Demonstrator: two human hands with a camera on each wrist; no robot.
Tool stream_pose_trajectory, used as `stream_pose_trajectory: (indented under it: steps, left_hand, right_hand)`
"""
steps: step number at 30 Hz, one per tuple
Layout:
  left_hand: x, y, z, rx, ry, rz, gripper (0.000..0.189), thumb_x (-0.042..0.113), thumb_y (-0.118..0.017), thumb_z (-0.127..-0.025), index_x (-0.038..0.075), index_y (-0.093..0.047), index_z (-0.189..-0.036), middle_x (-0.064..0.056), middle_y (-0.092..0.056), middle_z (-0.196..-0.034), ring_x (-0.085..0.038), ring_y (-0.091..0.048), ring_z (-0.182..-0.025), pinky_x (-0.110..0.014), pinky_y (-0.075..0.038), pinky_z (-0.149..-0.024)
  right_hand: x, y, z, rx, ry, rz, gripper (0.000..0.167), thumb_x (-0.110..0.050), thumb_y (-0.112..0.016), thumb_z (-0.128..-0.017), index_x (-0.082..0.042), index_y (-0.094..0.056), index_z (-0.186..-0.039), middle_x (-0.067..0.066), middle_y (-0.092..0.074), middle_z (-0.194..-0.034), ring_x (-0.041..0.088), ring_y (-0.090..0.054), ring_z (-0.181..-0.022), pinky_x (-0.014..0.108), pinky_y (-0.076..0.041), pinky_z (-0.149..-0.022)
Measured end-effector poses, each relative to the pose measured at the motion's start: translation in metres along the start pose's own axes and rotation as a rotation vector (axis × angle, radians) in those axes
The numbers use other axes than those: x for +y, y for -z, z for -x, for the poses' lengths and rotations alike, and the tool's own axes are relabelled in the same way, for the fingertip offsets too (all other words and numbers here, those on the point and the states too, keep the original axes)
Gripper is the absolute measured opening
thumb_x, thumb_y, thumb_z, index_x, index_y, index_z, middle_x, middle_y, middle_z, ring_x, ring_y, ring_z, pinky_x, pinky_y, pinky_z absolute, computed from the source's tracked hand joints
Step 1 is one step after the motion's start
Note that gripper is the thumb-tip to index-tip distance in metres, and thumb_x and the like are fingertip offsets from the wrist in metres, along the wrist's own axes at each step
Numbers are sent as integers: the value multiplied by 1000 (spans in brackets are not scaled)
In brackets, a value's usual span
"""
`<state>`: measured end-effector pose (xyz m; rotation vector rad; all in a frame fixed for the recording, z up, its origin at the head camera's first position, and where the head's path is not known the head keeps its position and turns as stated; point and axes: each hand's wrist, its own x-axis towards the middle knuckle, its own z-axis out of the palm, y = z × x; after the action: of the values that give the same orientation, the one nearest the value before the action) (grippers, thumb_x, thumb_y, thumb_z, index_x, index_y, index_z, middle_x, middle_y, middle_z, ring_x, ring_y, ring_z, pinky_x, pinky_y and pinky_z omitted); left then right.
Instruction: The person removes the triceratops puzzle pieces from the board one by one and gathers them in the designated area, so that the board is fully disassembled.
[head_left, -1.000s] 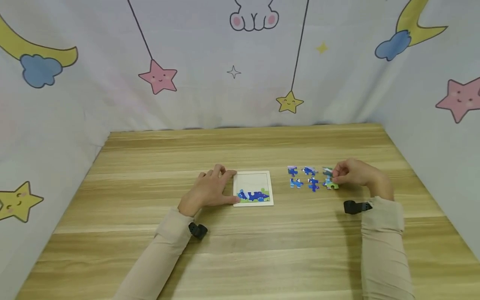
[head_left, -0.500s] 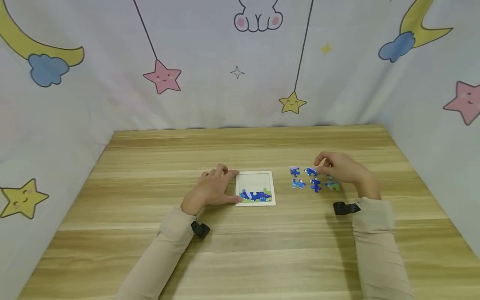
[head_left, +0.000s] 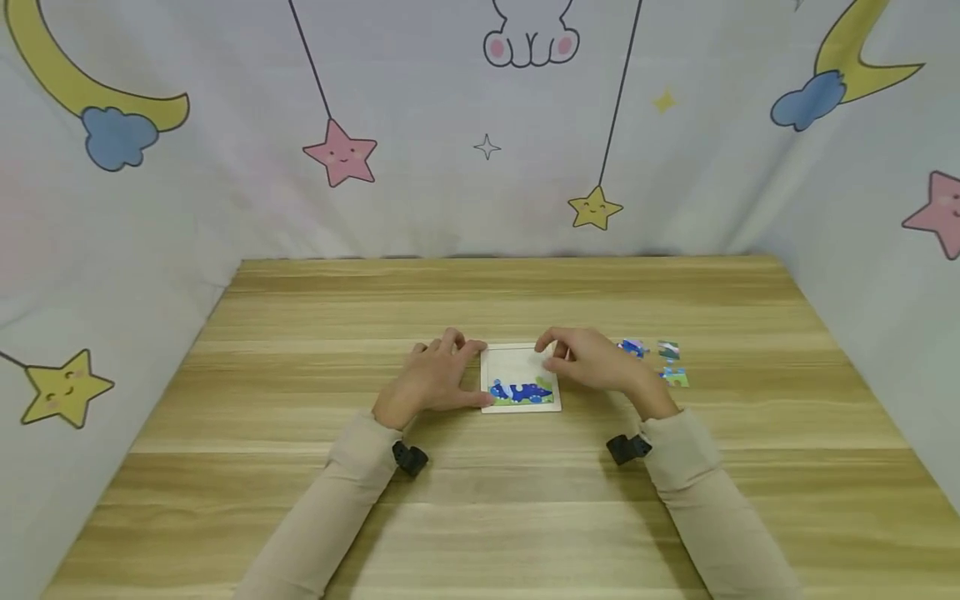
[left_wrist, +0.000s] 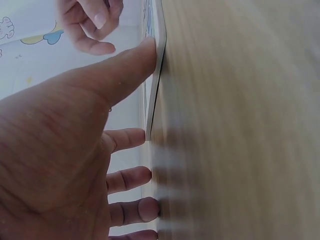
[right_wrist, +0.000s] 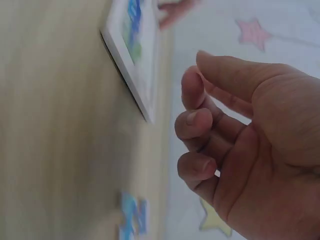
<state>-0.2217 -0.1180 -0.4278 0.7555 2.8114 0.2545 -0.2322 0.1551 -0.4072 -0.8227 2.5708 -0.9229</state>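
Observation:
A square white puzzle tray (head_left: pixel 522 409) lies on the table, with a strip of blue-and-green puzzle pieces (head_left: pixel 522 392) along its near side. My left hand (head_left: pixel 431 379) is spread at the tray's left edge. In the left wrist view its straight thumb (left_wrist: pixel 127 72) presses on the rim and the index fingertip touches a corner. Over the tray's right side hovers my right hand (head_left: pixel 596 360), fingers loosely bent. Nothing shows between its thumb and fingers in the right wrist view. To its right lie loose puzzle pieces (head_left: pixel 669 350); hand and wrist hide others.
The wooden table (head_left: pixel 480 517) extends around the tray on all sides. A pale curtain (head_left: pixel 420 208) printed with stars and moons stands behind and beside it. Small black cameras (head_left: pixel 628 448) sit at both wrists.
My right hand has moved left from the loose pieces to above the tray's right side, its fingers spreading somewhat. The left hand stays at the tray. The head view has shifted slightly.

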Motion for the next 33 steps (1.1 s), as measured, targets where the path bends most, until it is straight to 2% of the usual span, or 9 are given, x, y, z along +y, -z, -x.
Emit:
stream_pose_trajectory:
  steps: [6,11,20,27,33]
  left_hand:
    - [1,2,1,2,-4,-8,83,67,-63,-87,22,-39,-152,-12,-40,-135,-30,-53,-112,-56,-38,-98]
    - [-1,3,0,-23,-26,17,87,69,-64,-85,21,-37,-153,-13,-38,-137,-30,-53,-113,-54,-37,-97]
    - [-4,8,1,-101,-14,14,104,68,-72,-79,17,-28,-158,-14,-32,-143,-31,-48,-122,-51,-35,-100]
    - [-2,8,1,-102,-5,2,104,70,-71,-78,18,-28,-158,-14,-31,-146,-31,-48,-122,-52,-35,-100]
    - [-1,7,1,-106,0,1,105,70,-71,-78,18,-28,-158,-15,-30,-147,-32,-48,-122,-53,-35,-102]
  right_hand:
    - [-13,-31,-14,-89,43,-12,29,-14,-66,-97,-3,-63,-124,-3,-60,-75,8,-51,-59,27,-44,-61]
    - [-18,-42,-16,-122,38,-19,34,-13,-70,-94,-4,-61,-125,-5,-58,-69,6,-49,-59,24,-42,-59]
    - [-19,-50,-20,-85,9,-56,29,-12,-73,-91,-9,-62,-118,-5,-51,-65,7,-44,-55,25,-37,-56]
    - [-21,-52,-23,-72,13,-113,27,-4,-70,-91,-7,-58,-115,-4,-46,-66,8,-40,-57,25,-35,-59]
    - [-20,-52,-23,-62,4,-184,24,-1,-68,-92,-6,-55,-111,-2,-48,-69,10,-43,-60,27,-36,-60]
